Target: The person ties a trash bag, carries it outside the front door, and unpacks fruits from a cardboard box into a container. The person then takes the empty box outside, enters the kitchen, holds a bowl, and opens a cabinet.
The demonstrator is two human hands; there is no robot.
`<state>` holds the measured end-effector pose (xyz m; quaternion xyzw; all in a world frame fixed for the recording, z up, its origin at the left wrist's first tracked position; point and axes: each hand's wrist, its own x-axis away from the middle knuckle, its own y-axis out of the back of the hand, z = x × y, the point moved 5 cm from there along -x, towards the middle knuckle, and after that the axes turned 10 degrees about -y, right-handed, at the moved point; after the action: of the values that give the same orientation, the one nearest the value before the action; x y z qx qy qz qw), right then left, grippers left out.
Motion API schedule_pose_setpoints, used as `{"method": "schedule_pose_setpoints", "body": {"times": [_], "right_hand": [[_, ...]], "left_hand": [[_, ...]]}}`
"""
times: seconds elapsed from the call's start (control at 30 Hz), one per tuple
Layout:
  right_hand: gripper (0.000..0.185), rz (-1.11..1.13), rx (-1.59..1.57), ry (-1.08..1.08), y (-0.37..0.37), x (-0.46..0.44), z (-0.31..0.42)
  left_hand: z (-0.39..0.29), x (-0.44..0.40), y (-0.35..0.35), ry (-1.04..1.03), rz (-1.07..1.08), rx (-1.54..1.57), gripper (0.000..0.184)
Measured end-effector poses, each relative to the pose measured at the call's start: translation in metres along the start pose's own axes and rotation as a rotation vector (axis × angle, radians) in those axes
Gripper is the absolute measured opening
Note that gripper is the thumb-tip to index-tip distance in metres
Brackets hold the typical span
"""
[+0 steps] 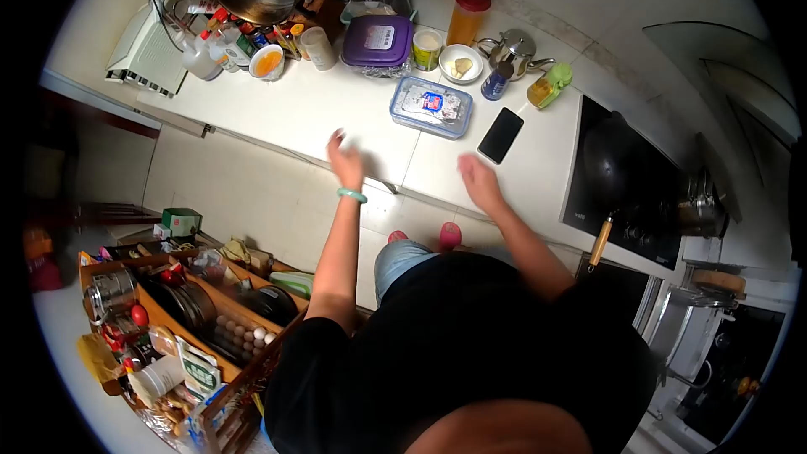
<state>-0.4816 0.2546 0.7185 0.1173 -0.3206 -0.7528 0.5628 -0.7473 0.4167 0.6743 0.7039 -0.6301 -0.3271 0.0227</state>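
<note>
My left hand [345, 164], a green bangle on its wrist, is over the front part of the white counter [277, 122]. Its fingers are bent but apart, and nothing is in them. Blur hides the fingers of my right hand [479, 178], which is over the counter below a black phone [501, 135]; whether it is open or closed is unclear. Beyond and between the hands lies a clear lidded container [431, 107] with a blue rim. Behind that are a purple-lidded box [377, 40] and a white bowl [461, 64] with pale pieces inside.
A black cooktop [626, 181] with a wok [618, 155] is at the right. Bottles, a metal teapot [510, 52], a red-lidded jar [467, 17] and an orange-filled bowl [267, 62] line the back. An open drawer [206, 311] holding eggs and pans juts out lower left.
</note>
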Motion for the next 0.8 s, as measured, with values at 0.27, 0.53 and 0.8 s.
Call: {"method": "schedule_pose_setpoints", "body": {"times": [0.27,0.53,0.8], "right_hand": [[0.066,-0.211,0.545,0.240,-0.026,-0.088,0.039],[0.054,-0.184,0.650,0.304,-0.036,-0.102,0.022],[0.033,-0.391,0.395,0.317,0.005,-0.177,0.005]], "left_hand": [[-0.114,-0.033,-0.116,-0.705,0.721,-0.333,0.057],[-0.099,-0.024,-0.128,-0.656,0.846,-0.425,0.058],[-0.020,0.063,-0.142,0.795,0.015,0.645,0.047]]}}
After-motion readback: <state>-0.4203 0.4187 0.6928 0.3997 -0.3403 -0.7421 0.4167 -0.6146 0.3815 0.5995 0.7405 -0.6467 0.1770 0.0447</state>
